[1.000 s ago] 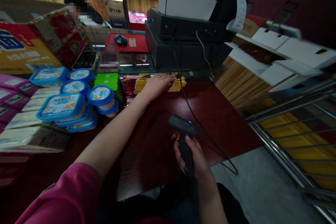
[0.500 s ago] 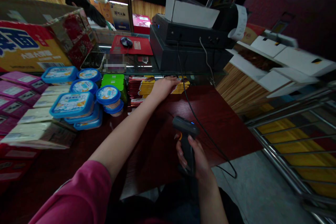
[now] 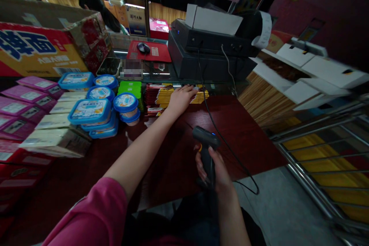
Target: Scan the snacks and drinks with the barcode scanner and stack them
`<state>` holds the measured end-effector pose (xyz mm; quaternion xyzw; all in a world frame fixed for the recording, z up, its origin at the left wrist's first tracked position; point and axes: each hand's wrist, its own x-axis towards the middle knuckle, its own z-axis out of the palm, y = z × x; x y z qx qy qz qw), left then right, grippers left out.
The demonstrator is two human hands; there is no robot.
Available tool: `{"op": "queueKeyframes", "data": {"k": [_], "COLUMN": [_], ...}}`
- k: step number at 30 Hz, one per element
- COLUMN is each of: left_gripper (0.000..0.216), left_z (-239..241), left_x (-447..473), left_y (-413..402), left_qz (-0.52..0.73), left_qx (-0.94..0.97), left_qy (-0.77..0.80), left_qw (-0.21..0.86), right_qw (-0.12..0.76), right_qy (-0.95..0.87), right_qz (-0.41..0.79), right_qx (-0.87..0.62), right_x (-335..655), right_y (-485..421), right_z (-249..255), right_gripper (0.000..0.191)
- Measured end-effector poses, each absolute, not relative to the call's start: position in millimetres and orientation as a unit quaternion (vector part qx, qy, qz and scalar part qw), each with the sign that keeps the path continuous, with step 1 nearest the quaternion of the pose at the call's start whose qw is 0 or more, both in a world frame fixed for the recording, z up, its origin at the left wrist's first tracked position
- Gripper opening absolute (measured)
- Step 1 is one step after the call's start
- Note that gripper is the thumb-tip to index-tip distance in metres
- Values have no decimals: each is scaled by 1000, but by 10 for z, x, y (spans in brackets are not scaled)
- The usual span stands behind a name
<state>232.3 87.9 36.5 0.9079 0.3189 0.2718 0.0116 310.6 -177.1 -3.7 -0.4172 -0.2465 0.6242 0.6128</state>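
Observation:
My right hand [image 3: 221, 167] is wrapped round the handle of a dark barcode scanner [image 3: 206, 137], held over the front of the dark red table. A small blue light glows on its top. Stretched forward, my left hand [image 3: 180, 100] lies with extended fingers on a row of yellow packets [image 3: 163, 97] standing on edge. The hand covers the middle of that row. To their left stand red packets [image 3: 151, 95], then a green box [image 3: 130, 88] and round blue-lidded tubs [image 3: 126, 100].
Rectangular blue-lidded tubs [image 3: 90, 110], pale boxes [image 3: 59, 138] and purple boxes [image 3: 27, 105] crowd the left, before a large carton [image 3: 31, 52]. Black till equipment [image 3: 213, 59] stands behind; the scanner's cable [image 3: 223, 136] curves right. A metal rack [image 3: 314, 196] is at right. A person [image 3: 99, 7] is beyond the counter.
The view has shifted a little, so the goods at left sit farther right in it. My left hand stays on the yellow packets, and my right hand keeps holding the barcode scanner.

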Motion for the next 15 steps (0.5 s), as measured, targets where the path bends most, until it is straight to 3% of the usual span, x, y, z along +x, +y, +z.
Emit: {"op": "queueKeyframes", "data": {"k": [8, 15], "left_gripper": [53, 57], "left_z": [286, -130], "left_x": [1777, 914], "left_y": [527, 130], "left_qz": [301, 185], "left_qx": [921, 884], "left_qy": [247, 428], "left_qw": [15, -35], "right_qw": [607, 602], "right_qy": [-240, -239], "right_qz": [632, 632], "right_qx": [-417, -427], "right_x": [3120, 3121], "right_y": [-1779, -1789], "right_z": [-32, 7], "right_gripper": [50, 49]}}
